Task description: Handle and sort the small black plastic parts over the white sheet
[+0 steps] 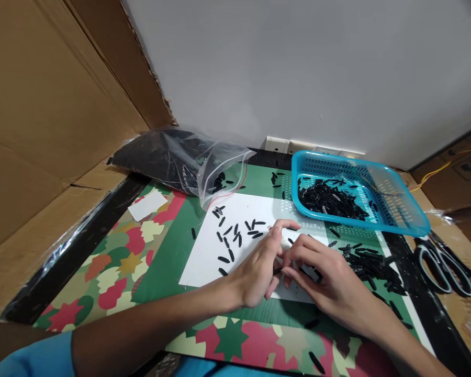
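Over a sheet of white paper [204, 262], my two hands meet. A small black strip-like piece [277, 271] shows between them. My right hand [317, 267] pinches it between thumb and fingertips. My left hand [261, 267] is closed around its other end, index finger reaching forward; its inner fingers are partly hidden. Something whitish [284, 244] shows between the hands, too small to make out. Several similar black pieces [235, 233] lie scattered on the paper left of my hands. A heap of them [371, 267] lies to the right.
A blue plastic basket [408, 222] with black pieces stands at the back right. Scissors [443, 267] lie beside it. At the back left rests a clear zip bag [160, 159] full of dark pieces. Cardboard [43, 104] rises on the left; a wall [298, 68] stands behind.
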A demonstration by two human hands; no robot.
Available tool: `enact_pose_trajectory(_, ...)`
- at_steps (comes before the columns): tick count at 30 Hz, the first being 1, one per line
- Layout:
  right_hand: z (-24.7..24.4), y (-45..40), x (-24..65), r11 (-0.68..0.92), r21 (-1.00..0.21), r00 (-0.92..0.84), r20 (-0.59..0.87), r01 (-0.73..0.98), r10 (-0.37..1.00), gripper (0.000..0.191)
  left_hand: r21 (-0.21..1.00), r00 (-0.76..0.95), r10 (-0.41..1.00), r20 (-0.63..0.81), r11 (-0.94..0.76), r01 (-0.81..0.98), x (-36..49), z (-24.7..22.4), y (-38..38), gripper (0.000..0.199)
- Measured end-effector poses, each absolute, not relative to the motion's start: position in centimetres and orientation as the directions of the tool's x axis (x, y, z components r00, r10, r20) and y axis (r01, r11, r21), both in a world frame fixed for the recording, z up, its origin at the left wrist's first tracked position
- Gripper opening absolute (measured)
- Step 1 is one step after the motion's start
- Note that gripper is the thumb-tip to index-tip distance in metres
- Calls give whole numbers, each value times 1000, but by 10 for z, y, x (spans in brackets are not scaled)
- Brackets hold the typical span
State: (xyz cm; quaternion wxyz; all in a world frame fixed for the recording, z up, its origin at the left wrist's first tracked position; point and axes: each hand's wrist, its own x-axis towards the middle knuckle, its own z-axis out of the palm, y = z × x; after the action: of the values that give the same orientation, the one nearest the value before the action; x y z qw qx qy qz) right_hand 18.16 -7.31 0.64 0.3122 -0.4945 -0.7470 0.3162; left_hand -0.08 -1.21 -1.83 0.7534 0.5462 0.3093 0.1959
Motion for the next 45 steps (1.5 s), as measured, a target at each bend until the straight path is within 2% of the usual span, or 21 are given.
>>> enact_pose_trajectory(3, 13, -72, 190, 374, -772, -242, 288, 514, 926, 11, 937, 732, 623, -277, 344, 62, 1, -15, -8, 61)
enact_pose_trajectory(7, 14, -70, 198, 446, -677, -112, 478, 585, 871, 13, 941, 724, 632, -279, 331, 74, 2, -9, -6, 48)
enact_pose_trajectory(9, 11, -69, 200, 489, -576, -104, 572, 655, 813, 17, 944, 734, 628, -258, 327, 52, 1, -5, -5, 47)
enact_pose_trajectory(13, 1, -68, 205, 546, -306, -223, 680, 780, 699, 24, 951, 746, 629, -219, 308, 19, 0, -2, -3, 43)
enact_pose_trajectory(15, -2, -68, 205, 550, -280, -240, 682, 787, 691, 25, 951, 743, 632, -219, 307, 19, 0, -1, -3, 40)
enact_pose_trajectory(21, 2, -68, 199, 520, -470, -130, 641, 713, 757, 21, 950, 740, 630, -234, 311, 36, 1, -2, -4, 38)
enact_pose_trajectory(29, 3, -72, 198, 385, -709, 16, 487, 591, 873, 12, 951, 745, 634, -208, 309, 2, 0, -2, -4, 39)
enact_pose_trajectory(35, 2, -71, 197, 364, -764, 52, 459, 533, 887, 12, 957, 752, 636, -172, 289, -26, 0, -2, -4, 37)
enact_pose_trajectory(45, 2, -71, 197, 330, -802, 45, 404, 497, 913, 8, 951, 735, 648, -200, 308, -13, -1, 0, -4, 38)
